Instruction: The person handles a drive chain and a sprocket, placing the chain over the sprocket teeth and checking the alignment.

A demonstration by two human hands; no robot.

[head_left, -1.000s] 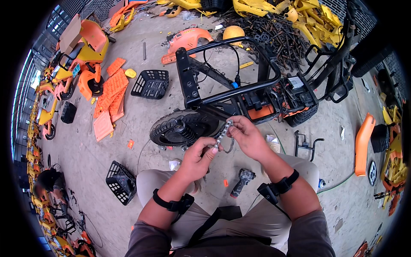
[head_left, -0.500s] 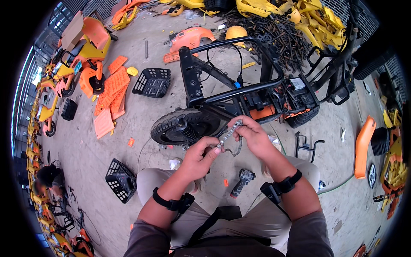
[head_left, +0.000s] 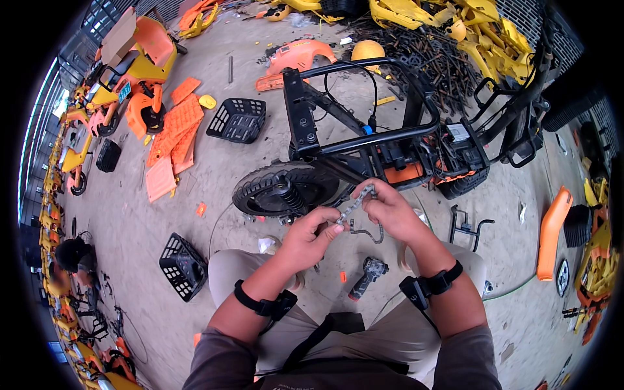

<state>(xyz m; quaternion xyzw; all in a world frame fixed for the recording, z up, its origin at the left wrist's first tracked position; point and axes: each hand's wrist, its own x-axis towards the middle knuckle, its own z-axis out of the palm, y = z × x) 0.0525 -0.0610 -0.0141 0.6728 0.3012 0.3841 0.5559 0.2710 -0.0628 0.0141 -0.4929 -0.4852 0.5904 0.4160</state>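
A greasy grey metal chain (head_left: 353, 208) is stretched between my two hands, and a loose length of it hangs in a loop below my right fingers. My left hand (head_left: 308, 238) pinches it between thumb and forefinger. Closed round the other part is my right hand (head_left: 388, 211). Both hands are over my knees, just in front of a stripped scooter with a black tubular frame (head_left: 364, 140) and a black rear wheel (head_left: 286, 190). A cordless power tool (head_left: 368, 278) lies on the concrete between my feet.
Black plastic baskets (head_left: 237, 121) (head_left: 184, 267) stand on the floor to the left, near orange panels (head_left: 174, 140). A small black bracket (head_left: 469, 229) and an orange fender (head_left: 554, 233) lie right. Dark metal parts (head_left: 422, 65) are heaped behind the frame. Someone crouches far left.
My right hand has shifted slightly right and down with the chain, whose hanging loop now shows more. The left hand still pinches it. The whole view has shifted slightly.
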